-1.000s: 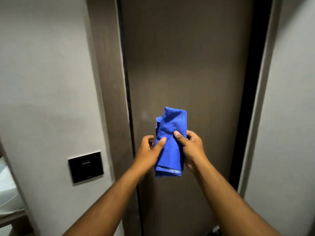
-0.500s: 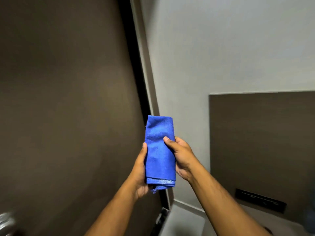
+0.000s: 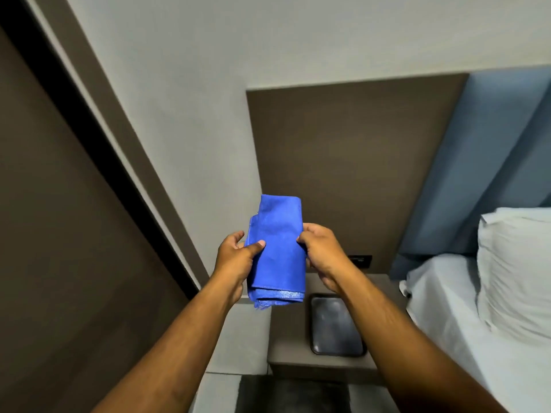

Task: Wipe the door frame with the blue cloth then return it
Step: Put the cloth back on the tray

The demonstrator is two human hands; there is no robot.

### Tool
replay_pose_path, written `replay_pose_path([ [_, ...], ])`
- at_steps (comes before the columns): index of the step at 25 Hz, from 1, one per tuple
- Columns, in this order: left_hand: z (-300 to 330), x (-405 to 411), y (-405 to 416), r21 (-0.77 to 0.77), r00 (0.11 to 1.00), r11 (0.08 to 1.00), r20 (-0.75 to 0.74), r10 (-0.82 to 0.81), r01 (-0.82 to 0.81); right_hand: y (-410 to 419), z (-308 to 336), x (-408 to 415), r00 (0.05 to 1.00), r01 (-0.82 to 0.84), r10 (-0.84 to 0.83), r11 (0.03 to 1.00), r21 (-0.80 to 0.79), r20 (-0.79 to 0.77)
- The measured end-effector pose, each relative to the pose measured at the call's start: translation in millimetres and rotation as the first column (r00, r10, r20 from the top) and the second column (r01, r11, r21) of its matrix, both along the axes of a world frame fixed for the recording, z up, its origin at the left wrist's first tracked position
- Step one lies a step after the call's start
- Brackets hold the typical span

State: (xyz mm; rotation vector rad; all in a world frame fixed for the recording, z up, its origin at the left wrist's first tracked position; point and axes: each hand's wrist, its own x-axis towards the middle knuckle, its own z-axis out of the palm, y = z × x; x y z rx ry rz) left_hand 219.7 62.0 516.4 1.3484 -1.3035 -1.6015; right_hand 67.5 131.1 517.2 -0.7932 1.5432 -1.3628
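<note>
Door point(image 3: 53, 234): the brown panel filled the far left, well apart from the hands.
Door frame point(image 3: 98, 120): a dark gap and a pale strip ran slantwise between the door and the wall; nothing touched it, so the wiping step looked finished or set aside.
Left hand point(image 3: 235, 260): it was curled around the left edge of the cloth, thumb pressed on the front face and fingers behind, pinching the fold so it would not fall open.
Blue cloth point(image 3: 277, 257): folded into a tall, narrow pad, it was held upright in the air between both hands, above the near corner of the counter, its hemmed edges gathered at the bottom.
Right hand point(image 3: 323, 253): it was closed on the right edge of the cloth, thumb in front, matching the other hand; the two-sided hold seemed meant to keep the fold neat for putting away.
Counter point(image 3: 286, 350): the low bedside surface lay just below the cloth, a likely place for the return.
Tray point(image 3: 335, 326): a dark tray sat on the counter, bare.
Bed point(image 3: 465, 293): white sheets and a pillow point(image 3: 515, 269) lay at the far right.
</note>
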Motion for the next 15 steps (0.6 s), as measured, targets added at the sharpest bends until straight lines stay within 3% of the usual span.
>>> replay_pose_path([
  [6, -64.0, -34.7, -15.0, 0.081, 0.980, 0.978, 0.049, -0.195, 0.191, 10.7, -79.2, -13.2, 0.941, 0.221, -0.183, 0.969, 0.109, -0.285],
  [9, -102.3, -54.2, -7.2, 0.048, 0.928, 0.951, 0.206, -0.309, 0.306, 22.5, -120.2, -28.1, 0.924, 0.272, -0.206, 0.946, 0.175, -0.321],
  [12, -148.1, -79.5, -10.2, 0.012, 0.811, 0.878, 0.377, -0.447, 0.478, 29.2, -168.7, -50.7, 0.925, 0.285, -0.197, 0.926, 0.248, -0.326],
  [15, -192.2, -109.4, -17.4, 0.019, 0.741, 0.854, 0.487, -0.462, 0.520, 27.3, -215.7, -73.8, 0.956, 0.242, -0.171, 0.918, 0.315, -0.237],
])
